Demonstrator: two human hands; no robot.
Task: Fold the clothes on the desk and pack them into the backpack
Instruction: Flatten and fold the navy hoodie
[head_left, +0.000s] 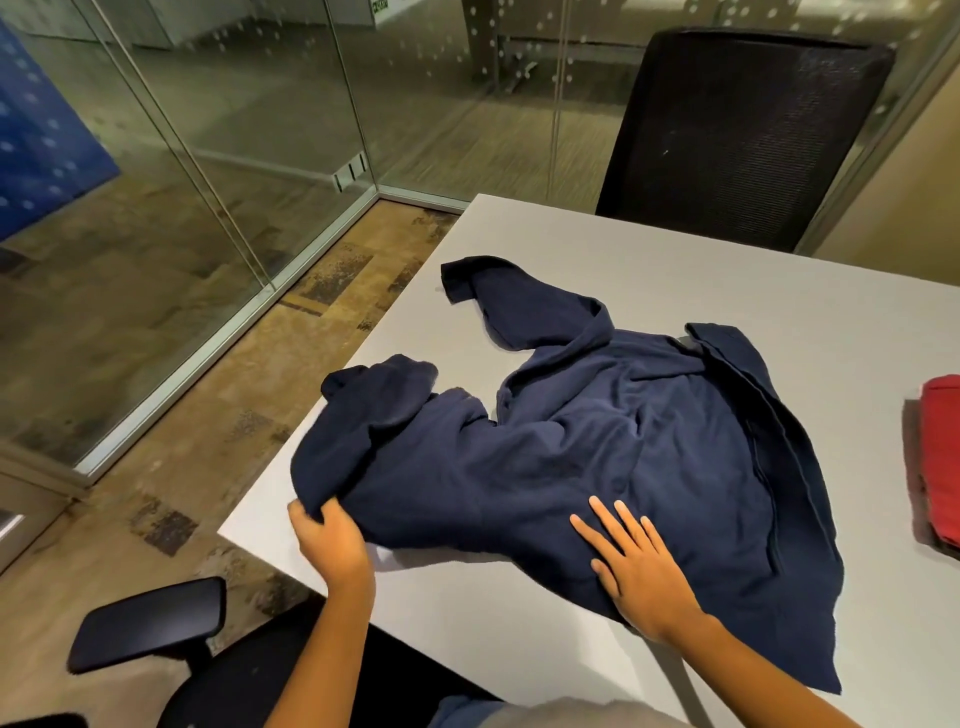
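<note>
On the near-left part of the grey desk (519, 244) a navy top (639, 447) is spread out, rumpled, w/ its lower hem draped over the near edge. One sleeve (493, 296) is bent toward the far-left side of the desk, cuff lying flat. The other sleeve (369, 410) is bunched up just beside the left edge.

The left hand (332, 545) is seen at the near-left corner, fingers curled round a fold of that bunched sleeve, the cloth pinched & lifted a little off the surface. The right hand (641, 569) is laid flat on the body of the top near the near edge, fingers straight & spread, palm pressed down, nothing gripped.

At the right edge a folded red garment (943, 457) is partly cut off by the frame; it is stacked on a darker cloth (915, 493), well apart from the hands.

Behind the far edge a black mesh chair (737, 135) is pushed up to the desk. A black armrest (150, 621) is visible lower left, & a glass wall (208, 130) runs along the left side.
</note>
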